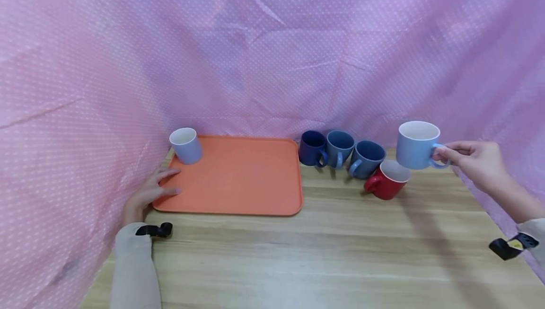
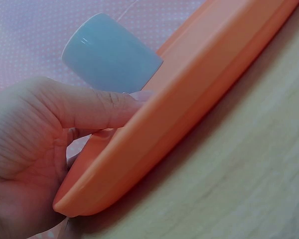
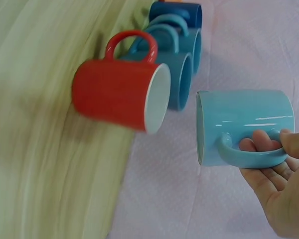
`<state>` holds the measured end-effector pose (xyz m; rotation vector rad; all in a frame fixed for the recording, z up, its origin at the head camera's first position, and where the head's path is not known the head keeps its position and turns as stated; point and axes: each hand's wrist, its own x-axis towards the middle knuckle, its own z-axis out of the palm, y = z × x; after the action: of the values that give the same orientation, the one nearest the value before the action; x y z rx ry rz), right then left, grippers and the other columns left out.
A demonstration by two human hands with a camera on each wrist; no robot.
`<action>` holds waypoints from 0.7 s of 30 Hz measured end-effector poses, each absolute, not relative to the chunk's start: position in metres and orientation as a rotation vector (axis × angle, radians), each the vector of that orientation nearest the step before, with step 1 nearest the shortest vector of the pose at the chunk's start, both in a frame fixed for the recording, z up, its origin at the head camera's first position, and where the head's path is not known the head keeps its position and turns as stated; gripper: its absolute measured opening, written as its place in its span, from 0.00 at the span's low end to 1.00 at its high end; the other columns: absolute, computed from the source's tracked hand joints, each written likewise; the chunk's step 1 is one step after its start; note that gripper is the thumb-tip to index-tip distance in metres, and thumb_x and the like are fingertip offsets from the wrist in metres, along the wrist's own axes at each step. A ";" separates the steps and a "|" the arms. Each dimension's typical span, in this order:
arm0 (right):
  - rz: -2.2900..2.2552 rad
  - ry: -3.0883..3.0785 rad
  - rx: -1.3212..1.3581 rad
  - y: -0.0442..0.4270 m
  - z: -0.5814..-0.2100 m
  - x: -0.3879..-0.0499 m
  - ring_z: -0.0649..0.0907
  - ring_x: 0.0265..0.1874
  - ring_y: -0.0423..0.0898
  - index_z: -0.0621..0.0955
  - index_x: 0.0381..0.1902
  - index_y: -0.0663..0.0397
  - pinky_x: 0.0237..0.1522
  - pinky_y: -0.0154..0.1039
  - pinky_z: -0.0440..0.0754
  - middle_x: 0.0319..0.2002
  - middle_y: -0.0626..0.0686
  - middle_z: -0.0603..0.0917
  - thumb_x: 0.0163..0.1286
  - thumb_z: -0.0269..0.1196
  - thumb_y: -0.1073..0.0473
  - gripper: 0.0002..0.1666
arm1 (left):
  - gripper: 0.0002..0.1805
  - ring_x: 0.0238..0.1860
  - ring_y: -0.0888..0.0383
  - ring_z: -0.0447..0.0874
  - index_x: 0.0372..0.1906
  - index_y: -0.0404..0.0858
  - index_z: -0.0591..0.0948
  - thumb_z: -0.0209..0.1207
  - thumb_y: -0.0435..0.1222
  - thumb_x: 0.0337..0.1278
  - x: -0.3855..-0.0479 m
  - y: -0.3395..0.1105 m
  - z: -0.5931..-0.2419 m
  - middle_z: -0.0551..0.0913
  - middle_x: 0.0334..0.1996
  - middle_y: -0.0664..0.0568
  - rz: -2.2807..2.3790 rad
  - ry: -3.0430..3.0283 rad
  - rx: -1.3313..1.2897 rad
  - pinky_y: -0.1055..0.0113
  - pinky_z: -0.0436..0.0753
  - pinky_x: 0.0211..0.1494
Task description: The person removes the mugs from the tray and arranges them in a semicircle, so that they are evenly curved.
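Observation:
My right hand [image 1: 479, 160] holds a light blue mug [image 1: 412, 147] by its handle, upright and raised above the table at the right. In the right wrist view, the fingers pass through the handle [image 3: 251, 158] and the thumb presses on it. My left hand [image 1: 149, 188] rests on the left edge of an orange tray [image 1: 242, 176], thumb and fingers extended over the rim. A pale blue cup [image 1: 187, 147] stands upright in the tray's back left corner, just beyond that hand; no handle shows on it.
Right of the tray, a navy mug [image 1: 312, 148], two grey-blue mugs, one [image 1: 339, 149] beside the other [image 1: 367, 159], and a red mug [image 1: 386, 181] stand close together in a slanting row. A pink dotted cloth [image 1: 272, 72] hangs behind the wooden table [image 1: 323, 252].

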<state>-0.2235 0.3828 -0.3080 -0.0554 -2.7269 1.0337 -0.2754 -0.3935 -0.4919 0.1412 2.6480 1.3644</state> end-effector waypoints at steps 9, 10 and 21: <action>0.890 -2.848 -0.140 0.412 -0.327 -0.213 0.78 0.24 0.19 0.87 0.39 0.73 0.25 0.19 0.74 0.19 0.32 0.87 0.75 0.61 0.48 0.27 | 0.44 0.76 0.29 0.44 0.76 0.32 0.63 0.70 0.33 0.56 -0.274 -0.395 -0.489 0.52 0.76 0.29 1.387 2.633 0.148 0.29 0.51 0.75; 0.882 -2.862 -0.155 0.415 -0.330 -0.211 0.77 0.25 0.18 0.86 0.40 0.75 0.25 0.20 0.74 0.19 0.33 0.87 0.76 0.61 0.48 0.28 | 0.43 0.76 0.29 0.44 0.76 0.31 0.63 0.70 0.33 0.56 -0.274 -0.394 -0.489 0.53 0.76 0.29 1.389 2.636 0.156 0.29 0.51 0.75; 0.978 -2.877 -0.261 0.427 -0.369 -0.188 0.77 0.24 0.18 0.86 0.40 0.77 0.25 0.21 0.74 0.18 0.35 0.87 0.76 0.61 0.52 0.26 | 0.43 0.75 0.29 0.45 0.76 0.29 0.63 0.69 0.32 0.56 -0.275 -0.392 -0.489 0.53 0.75 0.28 1.375 2.642 0.178 0.29 0.50 0.75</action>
<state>-0.1881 0.4269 -0.3691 -0.2613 -2.8766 0.9777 -0.2751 -0.3919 -0.4887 0.1781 2.6423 1.3755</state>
